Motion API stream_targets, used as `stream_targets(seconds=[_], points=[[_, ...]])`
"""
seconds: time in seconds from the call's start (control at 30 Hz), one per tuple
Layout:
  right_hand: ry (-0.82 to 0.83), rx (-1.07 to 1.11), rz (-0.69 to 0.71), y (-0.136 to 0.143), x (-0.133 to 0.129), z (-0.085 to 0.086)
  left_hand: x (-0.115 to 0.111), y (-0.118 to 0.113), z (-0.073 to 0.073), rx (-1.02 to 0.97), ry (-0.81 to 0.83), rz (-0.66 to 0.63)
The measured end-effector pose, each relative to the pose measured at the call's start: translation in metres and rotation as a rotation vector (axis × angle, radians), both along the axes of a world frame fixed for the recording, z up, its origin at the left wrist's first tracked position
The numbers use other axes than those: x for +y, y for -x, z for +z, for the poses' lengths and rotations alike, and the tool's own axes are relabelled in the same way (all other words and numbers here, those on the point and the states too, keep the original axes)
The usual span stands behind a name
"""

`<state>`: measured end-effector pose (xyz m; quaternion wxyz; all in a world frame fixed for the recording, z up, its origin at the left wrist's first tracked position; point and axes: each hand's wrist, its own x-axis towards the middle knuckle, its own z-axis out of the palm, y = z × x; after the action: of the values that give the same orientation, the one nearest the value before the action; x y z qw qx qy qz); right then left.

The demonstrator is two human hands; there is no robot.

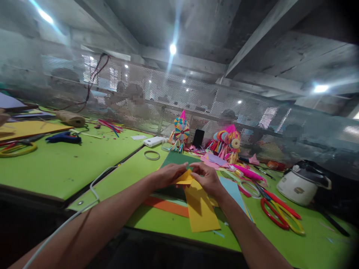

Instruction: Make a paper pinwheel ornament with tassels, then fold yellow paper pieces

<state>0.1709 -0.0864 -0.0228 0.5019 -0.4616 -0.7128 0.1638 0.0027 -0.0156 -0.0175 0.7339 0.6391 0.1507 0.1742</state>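
Note:
Both hands meet over a folded piece of yellow paper (pixel 185 178) near the front of the green table. My left hand (pixel 171 174) grips its left side, fingers closed. At its upper right, my right hand (pixel 206 177) pinches the paper between thumb and fingers. A longer yellow paper strip (pixel 201 209) hangs below the hands toward the table edge; I cannot tell whether it joins the folded piece. Beneath lie a dark green sheet (pixel 171 159) and an orange strip (pixel 165 206).
To the right are red- and yellow-handled scissors (pixel 276 213), a tape roll (pixel 251 189) and a white kettle (pixel 297 185). Paper-tassel decorations (pixel 181 131) stand at the back before a perforated metal screen (pixel 157 112). A twine spool (pixel 70 118) and glue gun (pixel 64 138) lie left; a white cable (pixel 94 192) crosses near my left arm.

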Motion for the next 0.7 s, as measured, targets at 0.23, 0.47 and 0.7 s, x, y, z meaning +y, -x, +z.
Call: stream_targets(seconds=[0.23, 0.47, 0.7], points=[[0.141, 0.114, 0.082, -0.003, 0.003, -0.001, -0.001, -0.001, -0.004, 0.047, -0.212, 0.036], [0.003, -0.011, -0.037, -0.003, -0.001, 0.003, 0.007, -0.002, -0.007, 0.007, -0.109, 0.198], [-0.124, -0.175, -0.029, 0.012, -0.005, 0.006, 0.008, -0.002, -0.008, -0.019, -0.034, 0.200]])
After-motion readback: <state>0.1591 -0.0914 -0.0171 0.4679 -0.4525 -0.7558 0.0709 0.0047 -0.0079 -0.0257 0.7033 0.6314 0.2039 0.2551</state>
